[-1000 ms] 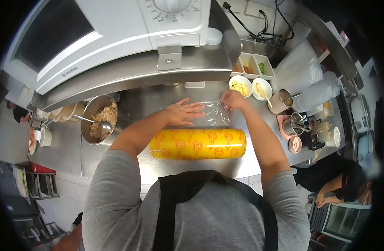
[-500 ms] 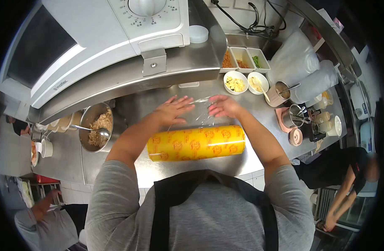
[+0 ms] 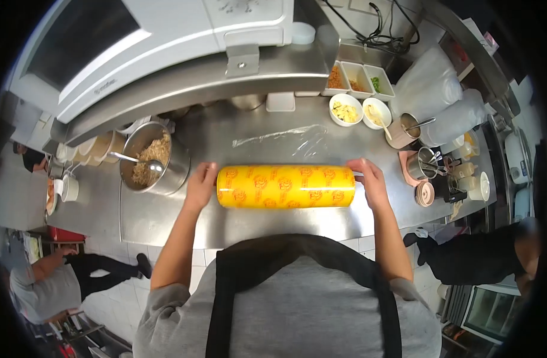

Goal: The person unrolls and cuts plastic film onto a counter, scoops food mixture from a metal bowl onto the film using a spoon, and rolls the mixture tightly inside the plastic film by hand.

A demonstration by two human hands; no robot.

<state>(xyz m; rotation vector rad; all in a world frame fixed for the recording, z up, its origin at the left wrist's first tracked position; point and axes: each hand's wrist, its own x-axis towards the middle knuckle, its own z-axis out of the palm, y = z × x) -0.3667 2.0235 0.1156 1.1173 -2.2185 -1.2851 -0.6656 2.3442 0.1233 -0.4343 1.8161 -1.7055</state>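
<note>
Toward the front edge of the counter [image 3: 255, 222], the yellow roll [image 3: 285, 187] lies lengthwise, roughly parallel to that edge. Behind it, nearer the back edge, you have a clear film [image 3: 279, 136], thin and wrinkled on the metal. Your hands flank the roll: your left hand [image 3: 202, 184] at its left end, fingers bunched together, your right hand [image 3: 370, 180] at its right end, fingers slightly spread at the rim. Whether either one grips firmly, I cannot tell. To handle it well, support both ends equally, hold it level, and avoid rucking the film.
</note>
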